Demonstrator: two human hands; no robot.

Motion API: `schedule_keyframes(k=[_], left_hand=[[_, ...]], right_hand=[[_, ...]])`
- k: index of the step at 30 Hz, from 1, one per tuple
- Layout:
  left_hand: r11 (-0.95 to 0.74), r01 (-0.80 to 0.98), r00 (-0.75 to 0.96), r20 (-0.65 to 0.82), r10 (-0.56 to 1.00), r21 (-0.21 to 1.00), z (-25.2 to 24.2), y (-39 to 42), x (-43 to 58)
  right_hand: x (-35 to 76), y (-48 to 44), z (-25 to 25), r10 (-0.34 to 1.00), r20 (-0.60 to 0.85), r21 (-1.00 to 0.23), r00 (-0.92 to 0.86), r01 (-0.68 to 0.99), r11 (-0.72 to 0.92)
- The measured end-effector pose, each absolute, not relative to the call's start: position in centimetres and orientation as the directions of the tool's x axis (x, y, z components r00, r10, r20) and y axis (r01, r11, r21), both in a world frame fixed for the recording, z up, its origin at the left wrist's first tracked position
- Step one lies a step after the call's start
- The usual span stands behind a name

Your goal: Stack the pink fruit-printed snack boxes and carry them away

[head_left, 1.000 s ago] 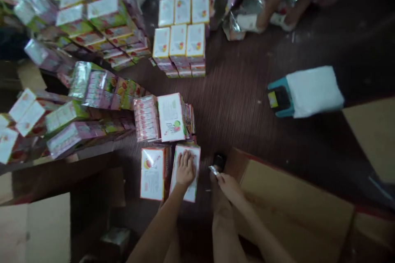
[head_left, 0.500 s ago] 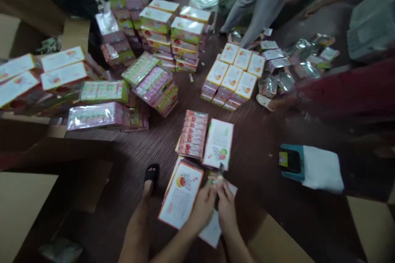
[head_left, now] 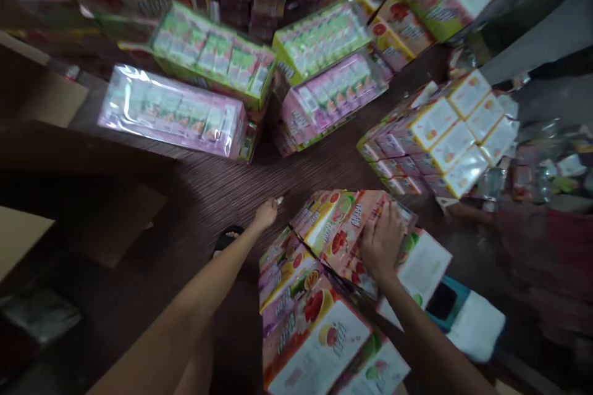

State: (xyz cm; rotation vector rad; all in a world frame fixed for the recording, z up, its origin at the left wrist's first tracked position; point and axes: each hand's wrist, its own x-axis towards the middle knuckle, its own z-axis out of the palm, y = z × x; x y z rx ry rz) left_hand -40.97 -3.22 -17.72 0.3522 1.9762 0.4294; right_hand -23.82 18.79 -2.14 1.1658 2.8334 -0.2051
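Observation:
My left hand (head_left: 266, 214) is closed, a small whitish piece (head_left: 279, 200) sticking out past its fingertips; its kind is too small to tell. It hangs over the dark floor, left of the nearest stack of printed fruit cartons. My right hand (head_left: 383, 237) lies with fingers stretched over the upper side of a pink carton (head_left: 340, 241) in that stack. Just in front of it, nearer to me, stand more stacked cartons, the top one an orange-edged carton (head_left: 319, 345) with a white panel. A white-topped carton (head_left: 424, 268) sits right of my right hand.
Clear-windowed cartons of packets, a pink one (head_left: 171, 114) and a green one (head_left: 213, 52), lie ahead on the left. A block of white-topped cartons (head_left: 451, 136) stands right. Beyond are a teal-and-white object (head_left: 477, 324), brown cardboard (head_left: 111, 222) and another person's red clothing (head_left: 532, 259).
My hands, together near the cartons before, are now apart: the left has moved out to the left, the right onto the pink carton. The view has shifted closer to the stacks.

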Motion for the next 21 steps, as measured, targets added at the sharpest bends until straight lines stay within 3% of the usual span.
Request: schedule_keyframes(k=[5, 12, 17, 21], left_hand=[[0.875, 0.165, -0.302, -0.821, 0.485, 0.456, -27.9, 0.3, -37.6], [0.746, 0.287, -0.165, -0.736, 0.656, 0.601, -35.3, 8.3, -35.0], [0.683, 0.299, -0.062, -0.701, 0.710, 0.666, -37.7, 9.5, -33.5], [0.709, 0.242, -0.030, -0.725, 0.688, 0.662, -35.4, 1.9, -32.2]], right_hand=[[-22.9, 18.2, -3.4, 0.693, -0.101, -0.081, -0.714, 0.700, 0.709], [-22.3, 18.5, -3.6, 0.708, -0.107, -0.158, -0.698, 0.715, 0.681], [-22.3, 18.5, -3.6, 0.715, -0.134, -0.179, -0.686, 0.727, 0.663], [-22.3, 18.4, -3.6, 0.739, -0.137, -0.146, -0.660, 0.751, 0.644]])
